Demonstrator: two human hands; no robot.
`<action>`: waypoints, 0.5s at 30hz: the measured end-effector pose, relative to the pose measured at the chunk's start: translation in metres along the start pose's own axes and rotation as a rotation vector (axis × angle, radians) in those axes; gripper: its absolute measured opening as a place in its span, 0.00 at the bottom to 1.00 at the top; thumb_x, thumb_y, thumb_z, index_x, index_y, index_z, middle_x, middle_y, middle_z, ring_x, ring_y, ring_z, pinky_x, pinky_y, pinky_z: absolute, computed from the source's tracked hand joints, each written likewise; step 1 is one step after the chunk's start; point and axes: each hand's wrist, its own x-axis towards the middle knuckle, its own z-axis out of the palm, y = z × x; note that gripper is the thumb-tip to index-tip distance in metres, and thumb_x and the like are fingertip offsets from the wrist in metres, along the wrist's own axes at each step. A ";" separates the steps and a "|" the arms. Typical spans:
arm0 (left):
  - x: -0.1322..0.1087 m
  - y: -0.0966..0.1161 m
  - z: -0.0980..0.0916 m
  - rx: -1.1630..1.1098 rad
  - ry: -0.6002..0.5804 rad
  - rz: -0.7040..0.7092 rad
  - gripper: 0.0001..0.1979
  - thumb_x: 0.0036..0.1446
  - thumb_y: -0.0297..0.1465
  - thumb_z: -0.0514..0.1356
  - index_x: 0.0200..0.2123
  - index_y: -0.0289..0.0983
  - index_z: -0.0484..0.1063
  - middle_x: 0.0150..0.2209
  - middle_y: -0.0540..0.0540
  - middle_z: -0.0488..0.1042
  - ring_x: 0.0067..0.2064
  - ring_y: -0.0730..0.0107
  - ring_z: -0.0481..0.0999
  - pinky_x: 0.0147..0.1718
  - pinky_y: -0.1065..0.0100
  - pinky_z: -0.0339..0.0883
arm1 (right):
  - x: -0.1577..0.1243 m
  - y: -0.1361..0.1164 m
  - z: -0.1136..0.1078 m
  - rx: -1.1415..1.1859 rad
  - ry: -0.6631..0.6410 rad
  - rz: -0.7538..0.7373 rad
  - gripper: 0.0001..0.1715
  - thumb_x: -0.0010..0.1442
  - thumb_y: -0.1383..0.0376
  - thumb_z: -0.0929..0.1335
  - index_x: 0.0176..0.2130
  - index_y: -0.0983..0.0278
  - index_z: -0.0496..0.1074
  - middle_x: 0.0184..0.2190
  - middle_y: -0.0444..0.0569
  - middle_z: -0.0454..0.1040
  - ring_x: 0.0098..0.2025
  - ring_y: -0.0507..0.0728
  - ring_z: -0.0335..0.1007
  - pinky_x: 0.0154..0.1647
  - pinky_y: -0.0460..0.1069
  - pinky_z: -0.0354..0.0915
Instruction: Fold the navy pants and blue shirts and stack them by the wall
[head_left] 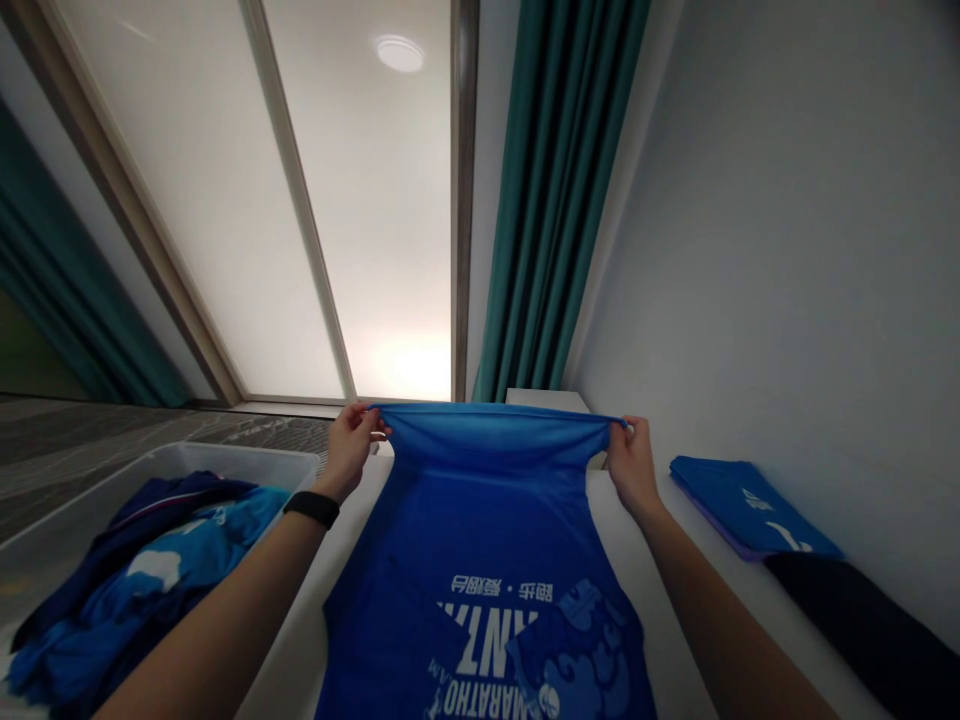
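A blue T-shirt (487,510) with white lettering, upside down to me, is stretched between my hands over a white surface. My left hand (351,450) pinches the far left corner of its hem, and a black band circles that wrist. At the opposite corner, my right hand (631,462) is closed on the same edge. The edge runs nearly straight between the two grips, with a shallow sag in the cloth below it. The near end of the shirt runs out of view at the bottom.
On the left stands a clear plastic bin (247,458) holding crumpled blue and navy clothes (172,545). Folded blue clothing (757,505) lies at the right by the wall, beside dark folded cloth (855,620). Beyond are teal curtains (562,200) and frosted sliding doors (367,200).
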 end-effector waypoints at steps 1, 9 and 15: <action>0.001 0.003 0.001 0.003 0.002 0.011 0.17 0.46 0.40 0.66 0.36 0.37 0.67 0.23 0.54 0.71 0.24 0.70 0.75 0.22 0.70 0.69 | 0.002 -0.004 0.000 -0.007 -0.009 -0.005 0.19 0.63 0.49 0.58 0.43 0.60 0.61 0.25 0.41 0.67 0.25 0.55 0.65 0.28 0.49 0.61; 0.007 0.004 0.000 0.043 0.059 0.014 0.16 0.49 0.39 0.62 0.38 0.38 0.64 0.24 0.54 0.72 0.22 0.70 0.76 0.21 0.71 0.67 | 0.015 -0.029 0.007 -0.272 0.067 -0.081 0.19 0.63 0.49 0.60 0.40 0.60 0.67 0.27 0.46 0.70 0.31 0.58 0.67 0.33 0.49 0.55; 0.002 -0.004 0.000 0.097 0.015 -0.083 0.12 0.50 0.34 0.62 0.35 0.37 0.64 0.23 0.49 0.76 0.23 0.64 0.79 0.24 0.66 0.71 | 0.019 -0.013 0.018 -0.205 -0.127 0.032 0.19 0.61 0.48 0.61 0.35 0.59 0.68 0.18 0.42 0.67 0.24 0.58 0.67 0.28 0.50 0.59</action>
